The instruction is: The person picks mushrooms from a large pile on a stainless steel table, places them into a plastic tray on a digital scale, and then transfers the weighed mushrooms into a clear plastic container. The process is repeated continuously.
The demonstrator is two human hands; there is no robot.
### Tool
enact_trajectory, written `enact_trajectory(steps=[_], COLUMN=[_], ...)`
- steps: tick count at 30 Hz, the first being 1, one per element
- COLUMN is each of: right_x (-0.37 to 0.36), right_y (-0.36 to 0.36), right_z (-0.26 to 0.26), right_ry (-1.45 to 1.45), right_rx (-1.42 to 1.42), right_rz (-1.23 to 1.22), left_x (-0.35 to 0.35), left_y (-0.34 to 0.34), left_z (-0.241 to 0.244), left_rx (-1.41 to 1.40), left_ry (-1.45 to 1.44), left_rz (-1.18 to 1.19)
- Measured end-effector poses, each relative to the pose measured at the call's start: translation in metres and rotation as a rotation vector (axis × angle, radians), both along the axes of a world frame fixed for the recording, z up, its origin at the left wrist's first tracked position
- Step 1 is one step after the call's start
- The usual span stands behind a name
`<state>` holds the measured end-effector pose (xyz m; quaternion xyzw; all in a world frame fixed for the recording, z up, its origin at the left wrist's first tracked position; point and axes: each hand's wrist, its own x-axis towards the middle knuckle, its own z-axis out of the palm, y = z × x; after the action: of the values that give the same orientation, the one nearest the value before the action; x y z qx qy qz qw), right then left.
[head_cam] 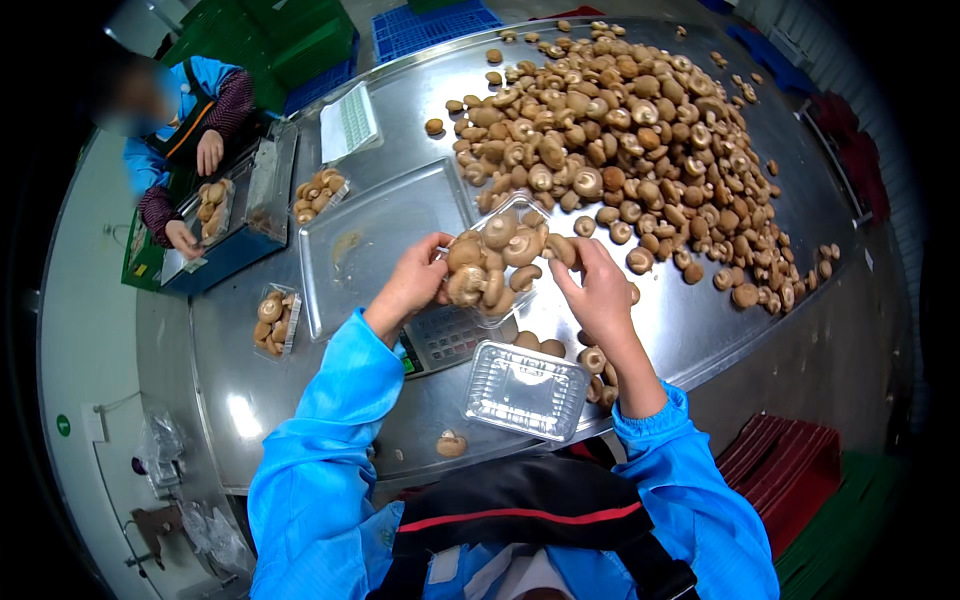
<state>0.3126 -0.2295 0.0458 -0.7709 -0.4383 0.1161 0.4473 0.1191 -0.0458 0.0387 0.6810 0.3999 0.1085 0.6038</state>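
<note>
Shiitake mushrooms fill a clear plastic tray in front of me. My left hand grips the tray's left side. At its right rim, the fingers of my right hand pinch a single mushroom. Beneath the tray is a digital scale, its keypad partly covered. A stack of clear plastic trays lies nearer my body. Loose mushrooms sit beside that stack, near my right forearm.
A large mushroom pile covers the far right of the steel table. A shallow metal tray lies to the left, near filled trays. Across from me a co-worker handles a filled tray at a blue-sided machine.
</note>
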Motion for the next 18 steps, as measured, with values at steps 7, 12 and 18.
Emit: enact_trajectory(steps=[7, 12, 18], right_x=[0.002, 0.014, 0.013], right_y=[0.013, -0.014, -0.034], right_z=[-0.016, -0.059, -0.078], right_ry=[0.283, -0.007, -0.392], right_rx=[0.127, -0.313, -0.452], right_rz=[-0.071, -0.080, 0.121], left_x=[-0.061, -0.103, -0.118], left_y=[0.075, 0.112, 0.081], left_z=[-0.014, -0.057, -0.041], left_rx=[0.162, 0.318, 0.226], left_ry=[0.058, 0.012, -0.088], left_rz=[0.043, 0.058, 0.416])
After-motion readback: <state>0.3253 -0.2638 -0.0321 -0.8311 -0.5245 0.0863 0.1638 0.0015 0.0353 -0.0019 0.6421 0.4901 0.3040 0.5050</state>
